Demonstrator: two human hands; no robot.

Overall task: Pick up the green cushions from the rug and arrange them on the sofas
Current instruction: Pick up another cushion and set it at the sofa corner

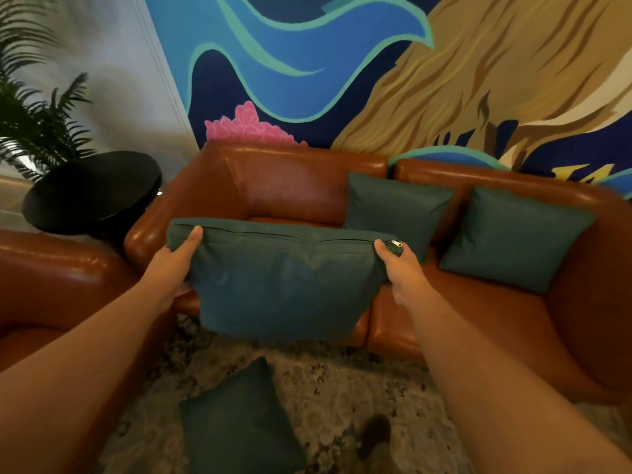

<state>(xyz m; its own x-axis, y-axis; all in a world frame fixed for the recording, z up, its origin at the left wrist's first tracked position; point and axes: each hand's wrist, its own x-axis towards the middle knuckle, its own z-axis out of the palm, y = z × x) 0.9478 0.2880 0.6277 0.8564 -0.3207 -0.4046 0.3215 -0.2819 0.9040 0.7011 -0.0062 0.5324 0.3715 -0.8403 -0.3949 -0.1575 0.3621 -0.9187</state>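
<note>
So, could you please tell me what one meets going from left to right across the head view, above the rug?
Fern plant → black round table → held green cushion → middle green cushion propped on the sofa → rightmost green cushion.

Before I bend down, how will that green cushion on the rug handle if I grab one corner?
Probably soft and floppy: the matching held cushion creases between the left hand and right hand. Likely light, since grips at its top corners alone carry it. The cushion on the rug lies flat, so it shouldn't roll.
</note>
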